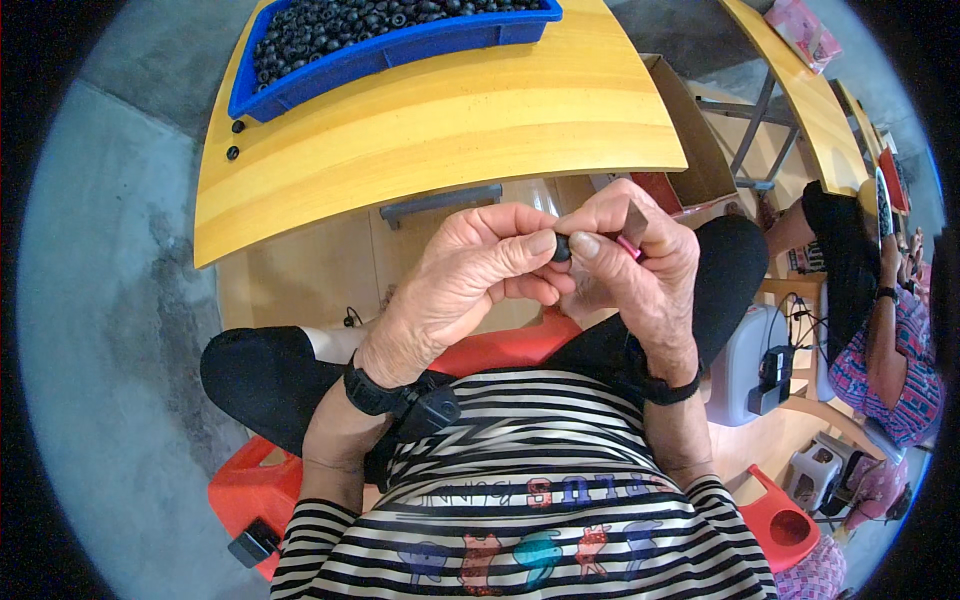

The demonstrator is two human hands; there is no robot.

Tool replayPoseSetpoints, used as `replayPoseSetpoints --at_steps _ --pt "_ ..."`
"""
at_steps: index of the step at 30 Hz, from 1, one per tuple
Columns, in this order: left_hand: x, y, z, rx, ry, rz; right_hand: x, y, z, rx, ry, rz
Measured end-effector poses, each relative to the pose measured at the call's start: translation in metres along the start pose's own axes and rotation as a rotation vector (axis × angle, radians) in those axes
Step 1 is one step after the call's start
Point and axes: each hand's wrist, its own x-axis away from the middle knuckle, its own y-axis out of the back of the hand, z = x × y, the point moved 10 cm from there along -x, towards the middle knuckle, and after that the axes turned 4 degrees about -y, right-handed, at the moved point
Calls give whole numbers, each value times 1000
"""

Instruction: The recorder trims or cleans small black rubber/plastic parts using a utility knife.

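Observation:
Just beyond my lap, both hands meet around a small black round part, rubbery-looking and partly covered by the fingers. Thumb and fingers of my left hand pinch it from the left. My right hand presses its thumb tip against the part's right side. Tucked in the right hand's curled fingers is a small knife; its flat blade points up, and a pink piece shows below it. On the table ahead, a blue tray is heaped with similar black parts.
The yellow wooden table has its near edge just past my hands. Two loose black parts lie by its left edge. A cardboard box stands right of the table, a grey case beside my right knee. Another person sits far right.

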Motion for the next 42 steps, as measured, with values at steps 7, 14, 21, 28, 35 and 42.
replayPoseSetpoints --at_steps 7,14,21,28,35,42 --pt "1 -3 1 30 8 11 5 0 -24 -233 -246 3" --pt "2 -3 0 15 -12 4 5 0 0 7 -75 -25" --pt "-1 -8 2 150 -8 40 4 3 2 16 -8 -19" --pt "-1 -3 -1 121 -78 17 15 7 -25 -189 -295 -129" --pt "-2 -1 -1 64 -102 -25 13 6 -24 -116 -250 -94" --pt "-4 -3 6 128 -107 17 8 5 -20 -205 -210 -44"
